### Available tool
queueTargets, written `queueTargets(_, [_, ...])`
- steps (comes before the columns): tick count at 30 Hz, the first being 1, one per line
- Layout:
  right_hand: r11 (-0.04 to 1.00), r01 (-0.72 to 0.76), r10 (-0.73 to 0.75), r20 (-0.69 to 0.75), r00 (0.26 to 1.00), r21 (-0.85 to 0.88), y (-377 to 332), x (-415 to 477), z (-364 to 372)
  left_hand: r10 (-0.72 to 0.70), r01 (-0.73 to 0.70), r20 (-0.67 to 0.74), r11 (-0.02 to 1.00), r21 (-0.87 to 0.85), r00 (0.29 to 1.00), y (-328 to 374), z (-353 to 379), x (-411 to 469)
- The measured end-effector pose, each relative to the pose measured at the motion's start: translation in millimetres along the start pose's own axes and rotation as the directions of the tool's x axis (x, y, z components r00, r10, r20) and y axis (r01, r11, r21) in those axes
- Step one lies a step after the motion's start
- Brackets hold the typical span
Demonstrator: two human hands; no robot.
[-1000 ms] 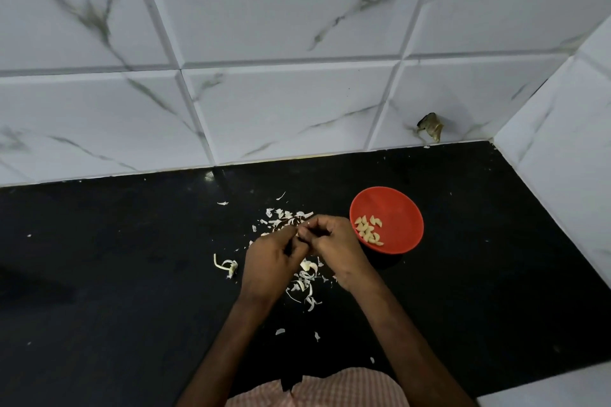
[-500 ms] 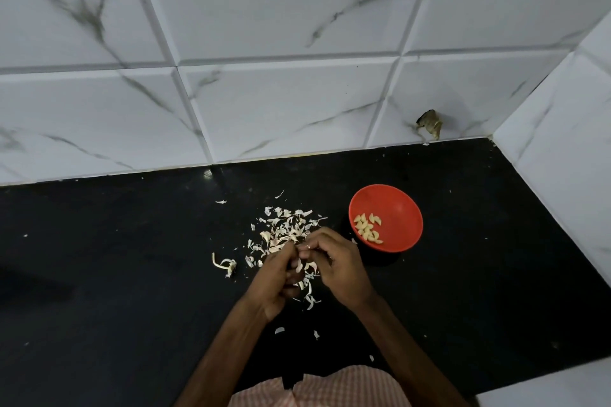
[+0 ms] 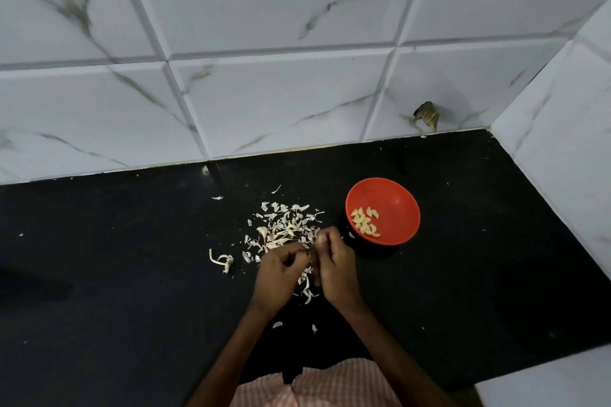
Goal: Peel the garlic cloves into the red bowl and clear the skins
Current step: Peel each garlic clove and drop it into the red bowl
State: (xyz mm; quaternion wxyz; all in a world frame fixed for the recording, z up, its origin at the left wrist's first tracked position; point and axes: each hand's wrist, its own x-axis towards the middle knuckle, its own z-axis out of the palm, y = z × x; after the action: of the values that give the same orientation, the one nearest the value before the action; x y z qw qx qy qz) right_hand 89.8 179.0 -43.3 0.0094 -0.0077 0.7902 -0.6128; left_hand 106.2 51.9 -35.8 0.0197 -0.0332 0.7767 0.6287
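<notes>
The black counter [image 3: 132,274] carries everything. Left hand [image 3: 281,274] and right hand [image 3: 335,269] meet, fingers curled; what they pinch I cannot tell. The red bowl [image 3: 396,205] stands just right. Skins [image 3: 284,225] lie beyond the knuckles. Peeled garlic cloves [image 3: 365,225] lie in the bowl, pointing every way.

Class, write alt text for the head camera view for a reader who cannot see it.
The left hand and right hand pinch a mostly hidden garlic clove over a pile of papery skins on a black counter. A red bowl to their right holds peeled cloves; white marble-look tiles stand behind.
</notes>
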Motion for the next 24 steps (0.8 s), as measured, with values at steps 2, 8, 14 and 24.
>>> queueTargets(2, [0.99,-0.098,0.109,-0.113,0.988,0.099,1.5,8.5,-12.1,-0.012,0.021,-0.08,0.993,0.114,0.997,-8.5,-12.0,7.0])
queueTargets(8, [0.98,-0.15,0.12,-0.209,0.971,-0.135,21.7,51.1,-78.0,-0.145,0.112,-0.009,0.728,0.676,0.989,-35.5,-43.8,31.0])
queueTargets(14, [0.937,-0.202,0.144,-0.212,0.967,-0.285,40.0,75.0,-102.4,-0.092,-0.014,0.076,0.543,0.84,0.993,-45.3,-10.1,34.2])
queueTargets(24, [0.842,0.115,-0.132,0.006,0.991,-0.526,35.0,63.3,-79.7,-0.117,-0.065,0.233,0.758,0.649,0.965,-79.0,9.1,32.3])
